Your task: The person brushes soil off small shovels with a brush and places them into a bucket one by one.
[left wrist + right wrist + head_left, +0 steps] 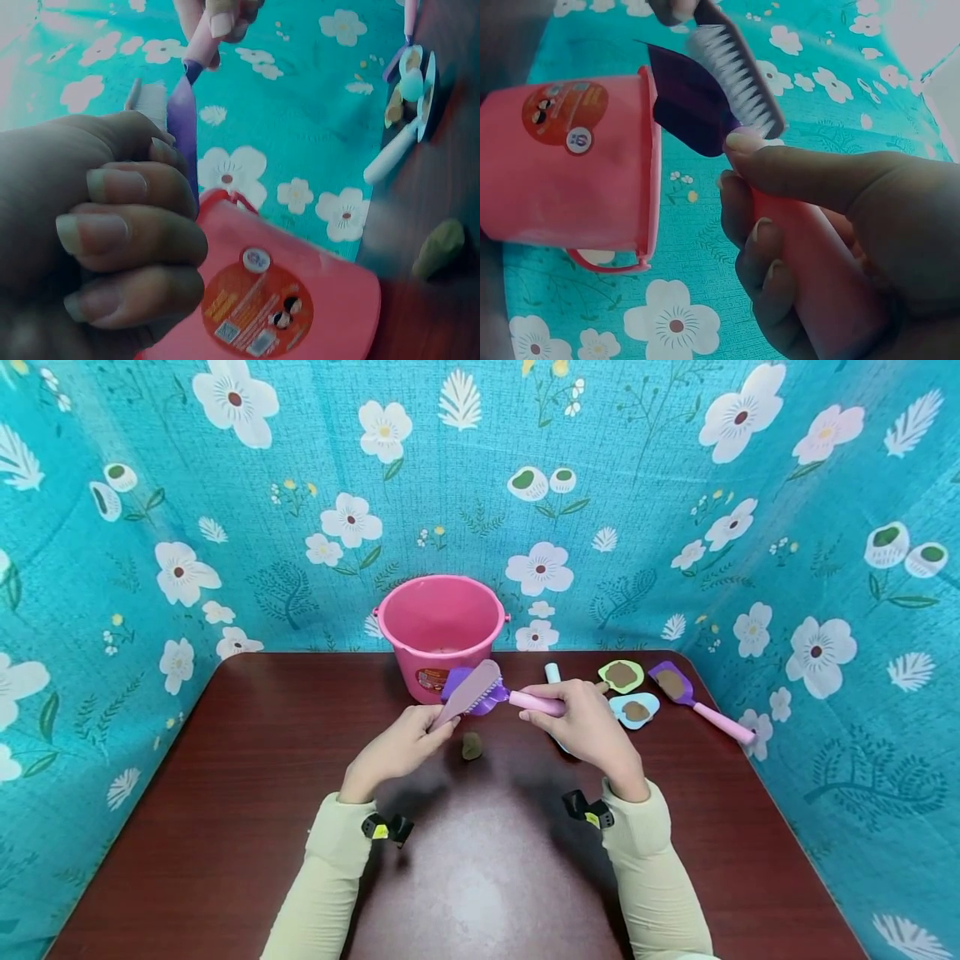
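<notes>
In the head view my left hand [401,747] grips a mauve brush [468,692] with white bristles by its handle. My right hand [596,727] holds a toy shovel by its pink handle [534,702]; its purple blade [686,94] lies along the brush bristles [739,82] in the right wrist view. Both tools are raised in front of a pink bucket [408,667], which stands upright at the back of the table. Below them a small greenish-brown lump [472,746] rests on the tabletop. The brush partly covers the blade in the head view.
At the back right lie a second purple shovel [712,717] with a pink handle, a green shaped piece [621,675] and a light blue one [639,710], all bearing brown material. A pale blue handle [553,673] is partly behind my right hand. Flowered cloth [540,568] encloses the dark table [247,827].
</notes>
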`<state>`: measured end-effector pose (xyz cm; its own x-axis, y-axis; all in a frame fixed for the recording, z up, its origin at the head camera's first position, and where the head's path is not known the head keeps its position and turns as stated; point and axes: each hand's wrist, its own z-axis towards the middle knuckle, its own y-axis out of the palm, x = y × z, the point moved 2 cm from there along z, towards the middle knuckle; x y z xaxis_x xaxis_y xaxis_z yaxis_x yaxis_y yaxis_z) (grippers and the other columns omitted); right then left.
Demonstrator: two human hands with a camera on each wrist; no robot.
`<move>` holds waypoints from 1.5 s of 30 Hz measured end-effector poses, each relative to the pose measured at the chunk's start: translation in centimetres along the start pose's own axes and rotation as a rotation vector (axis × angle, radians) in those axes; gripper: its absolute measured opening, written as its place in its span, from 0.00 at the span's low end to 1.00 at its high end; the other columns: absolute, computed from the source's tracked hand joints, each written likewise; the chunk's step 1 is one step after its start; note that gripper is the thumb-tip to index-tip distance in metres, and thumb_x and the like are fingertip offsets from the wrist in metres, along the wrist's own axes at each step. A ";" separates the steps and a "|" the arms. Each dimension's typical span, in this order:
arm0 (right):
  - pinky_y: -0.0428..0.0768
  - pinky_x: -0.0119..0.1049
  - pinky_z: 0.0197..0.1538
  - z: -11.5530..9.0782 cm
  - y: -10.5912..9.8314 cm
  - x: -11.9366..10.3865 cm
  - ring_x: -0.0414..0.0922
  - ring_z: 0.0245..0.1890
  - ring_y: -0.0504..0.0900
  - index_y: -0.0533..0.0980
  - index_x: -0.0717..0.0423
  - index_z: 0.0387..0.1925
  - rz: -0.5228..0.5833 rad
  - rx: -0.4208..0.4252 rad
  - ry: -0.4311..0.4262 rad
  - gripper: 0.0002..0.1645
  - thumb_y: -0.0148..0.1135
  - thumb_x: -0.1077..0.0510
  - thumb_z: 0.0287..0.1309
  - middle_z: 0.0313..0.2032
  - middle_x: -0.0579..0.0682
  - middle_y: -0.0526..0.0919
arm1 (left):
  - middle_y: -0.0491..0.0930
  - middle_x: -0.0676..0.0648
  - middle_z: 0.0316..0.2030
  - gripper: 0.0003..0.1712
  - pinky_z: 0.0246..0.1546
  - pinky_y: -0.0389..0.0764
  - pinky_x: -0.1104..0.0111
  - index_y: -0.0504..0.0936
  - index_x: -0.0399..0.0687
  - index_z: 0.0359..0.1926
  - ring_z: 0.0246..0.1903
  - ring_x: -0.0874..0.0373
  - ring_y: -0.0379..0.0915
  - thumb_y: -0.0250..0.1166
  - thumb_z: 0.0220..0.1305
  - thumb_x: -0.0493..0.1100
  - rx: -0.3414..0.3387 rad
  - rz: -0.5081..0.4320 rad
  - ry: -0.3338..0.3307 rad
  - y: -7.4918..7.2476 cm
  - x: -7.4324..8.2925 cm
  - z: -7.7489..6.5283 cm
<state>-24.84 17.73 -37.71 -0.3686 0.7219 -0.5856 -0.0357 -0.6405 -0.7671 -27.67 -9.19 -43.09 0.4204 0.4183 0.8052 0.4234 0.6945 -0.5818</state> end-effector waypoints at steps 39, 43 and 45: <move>0.77 0.38 0.33 -0.6 -0.8 0.3 0.42 0.31 0.81 0.85 0.52 0.53 0.008 0.007 -0.015 0.22 0.76 0.53 0.57 0.38 0.46 0.90 | 0.65 0.50 0.18 0.15 0.18 0.62 0.70 0.72 0.43 0.30 0.17 0.60 0.58 0.58 0.75 0.45 -0.011 0.007 -0.083 -1.1 -1.9 -0.4; 0.78 0.38 0.34 -0.7 -1.2 0.3 0.41 0.31 0.82 0.85 0.52 0.53 0.025 0.020 -0.021 0.22 0.76 0.53 0.56 0.39 0.47 0.90 | 0.66 0.49 0.18 0.14 0.17 0.62 0.70 0.73 0.42 0.31 0.16 0.59 0.58 0.58 0.75 0.44 0.015 0.035 -0.128 -1.9 -2.7 -0.6; 0.79 0.39 0.33 -0.7 -1.4 0.3 0.42 0.31 0.83 0.85 0.52 0.53 0.040 0.025 -0.016 0.22 0.76 0.54 0.56 0.39 0.47 0.90 | 0.66 0.49 0.18 0.13 0.17 0.63 0.70 0.74 0.43 0.32 0.16 0.58 0.58 0.59 0.75 0.44 0.028 0.043 -0.145 -2.3 -2.9 -0.7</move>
<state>-24.29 18.98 -36.99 -0.3849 0.6917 -0.6111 -0.0439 -0.6751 -0.7364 -29.35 -12.45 -44.16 0.3163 0.5270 0.7888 0.3844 0.6890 -0.6144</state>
